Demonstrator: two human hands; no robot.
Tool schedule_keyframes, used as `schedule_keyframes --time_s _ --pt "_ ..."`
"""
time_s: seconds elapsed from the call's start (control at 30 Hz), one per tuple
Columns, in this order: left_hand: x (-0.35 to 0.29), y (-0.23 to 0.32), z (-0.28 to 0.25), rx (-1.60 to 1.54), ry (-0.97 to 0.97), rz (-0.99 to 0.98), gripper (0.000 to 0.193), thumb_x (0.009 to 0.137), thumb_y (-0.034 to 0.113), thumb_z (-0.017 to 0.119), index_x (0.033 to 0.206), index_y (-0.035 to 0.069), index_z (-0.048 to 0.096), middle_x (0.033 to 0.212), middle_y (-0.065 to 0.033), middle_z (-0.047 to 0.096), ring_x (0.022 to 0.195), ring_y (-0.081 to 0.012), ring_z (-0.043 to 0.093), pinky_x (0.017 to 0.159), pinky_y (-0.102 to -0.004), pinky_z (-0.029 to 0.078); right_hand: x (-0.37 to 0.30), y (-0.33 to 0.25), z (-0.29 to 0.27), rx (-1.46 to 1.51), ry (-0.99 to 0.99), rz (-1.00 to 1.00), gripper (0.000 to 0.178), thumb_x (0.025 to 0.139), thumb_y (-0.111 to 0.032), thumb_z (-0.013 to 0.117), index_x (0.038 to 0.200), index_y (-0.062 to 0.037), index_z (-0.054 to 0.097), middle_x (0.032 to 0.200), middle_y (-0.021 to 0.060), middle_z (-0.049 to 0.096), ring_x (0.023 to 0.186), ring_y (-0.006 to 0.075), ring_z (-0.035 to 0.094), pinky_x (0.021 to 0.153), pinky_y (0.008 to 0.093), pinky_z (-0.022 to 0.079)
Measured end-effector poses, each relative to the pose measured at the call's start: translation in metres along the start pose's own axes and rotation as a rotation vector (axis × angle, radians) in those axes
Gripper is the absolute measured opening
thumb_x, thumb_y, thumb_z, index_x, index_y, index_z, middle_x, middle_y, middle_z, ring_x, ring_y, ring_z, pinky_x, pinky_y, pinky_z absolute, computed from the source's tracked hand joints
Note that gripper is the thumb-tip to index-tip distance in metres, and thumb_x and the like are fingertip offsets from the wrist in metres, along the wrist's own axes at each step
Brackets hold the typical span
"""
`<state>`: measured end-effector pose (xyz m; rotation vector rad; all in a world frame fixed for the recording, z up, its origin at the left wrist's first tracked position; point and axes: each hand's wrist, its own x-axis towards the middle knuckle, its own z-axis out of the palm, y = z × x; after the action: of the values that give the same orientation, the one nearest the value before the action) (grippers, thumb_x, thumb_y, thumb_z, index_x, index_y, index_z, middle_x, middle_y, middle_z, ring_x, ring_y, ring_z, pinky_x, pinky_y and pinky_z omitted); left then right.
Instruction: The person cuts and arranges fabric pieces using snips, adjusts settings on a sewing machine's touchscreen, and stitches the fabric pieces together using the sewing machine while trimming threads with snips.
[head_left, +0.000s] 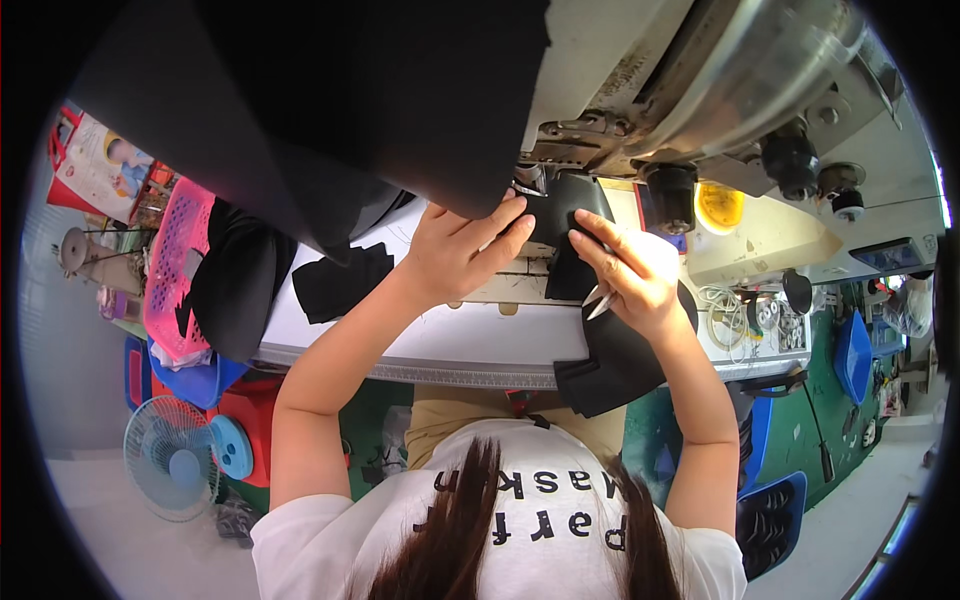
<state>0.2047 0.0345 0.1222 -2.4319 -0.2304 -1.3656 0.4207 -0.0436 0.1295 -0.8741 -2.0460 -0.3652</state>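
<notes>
At the sewing machine (600, 120), a black fabric piece (566, 215) lies on the bed, under and beside the metal presser foot (531, 180). My left hand (465, 250) is closed, its fingertips together at the left edge of this piece, close to the foot. On the right, my right hand (632, 272) presses bent fingertips on the fabric. Tucked in that same hand are small metal thread snips (600, 302), blades pointing out below the palm. The needle cannot be made out.
Big black sheets (350, 110) hang over the upper left. Cut black pieces (343, 283) lie left on the white table (430, 345); another black stack (620, 365) overhangs its front edge by my right forearm. A pink basket (178, 270) and a fan (172, 460) stand at far left.
</notes>
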Motion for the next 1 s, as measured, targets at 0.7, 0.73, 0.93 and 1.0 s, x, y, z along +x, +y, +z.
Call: schedule_keyframes --time_s 0.7,0.73,0.93,1.0 --pt "-0.043 -0.061 0.045 -0.360 0.085 -0.645 0.016 0.084 0.011 0.056 0.093 -0.002 0.060 0.094 -0.0152 0.060 0.082 -0.0268 0.059 0.077 -0.0373 0.045 -0.004 0.010 -0.033 0.021 0.123 0.245 0.022 0.069 0.002 0.071 0.089 -0.0019 0.064 0.075 0.0107 0.062 0.060 0.0245 0.059 0.059 0.0318 0.048" --pt "-0.040 -0.074 0.047 -0.392 0.070 -0.714 0.017 0.084 0.011 0.056 0.094 -0.001 0.059 0.095 -0.0149 0.060 0.083 -0.0264 0.059 0.078 -0.0372 0.045 -0.005 0.009 -0.036 0.016 0.107 0.204 0.019 0.070 0.001 0.071 0.088 -0.0018 0.064 0.073 0.0100 0.061 0.059 0.0231 0.058 0.056 0.0305 0.047" --pt "-0.010 -0.097 0.040 -0.775 -0.101 -1.092 0.024 0.084 0.012 0.057 0.104 0.000 0.056 0.101 -0.0129 0.060 0.090 -0.0239 0.058 0.082 -0.0366 0.045 -0.055 0.023 -0.011 0.137 -0.318 0.436 0.009 0.072 -0.003 0.068 0.077 -0.0028 0.060 0.071 0.0065 0.054 0.060 0.0248 0.057 0.052 0.0338 0.045" --pt "0.003 -0.094 0.026 -0.891 -0.150 -1.183 0.026 0.084 0.012 0.057 0.107 0.000 0.055 0.103 -0.0123 0.059 0.092 -0.0230 0.058 0.083 -0.0364 0.046 -0.066 0.030 0.001 0.134 -0.373 0.504 0.017 0.070 -0.004 0.068 0.086 -0.0020 0.062 0.083 0.0076 0.057 0.070 0.0279 0.060 0.061 0.0364 0.048"
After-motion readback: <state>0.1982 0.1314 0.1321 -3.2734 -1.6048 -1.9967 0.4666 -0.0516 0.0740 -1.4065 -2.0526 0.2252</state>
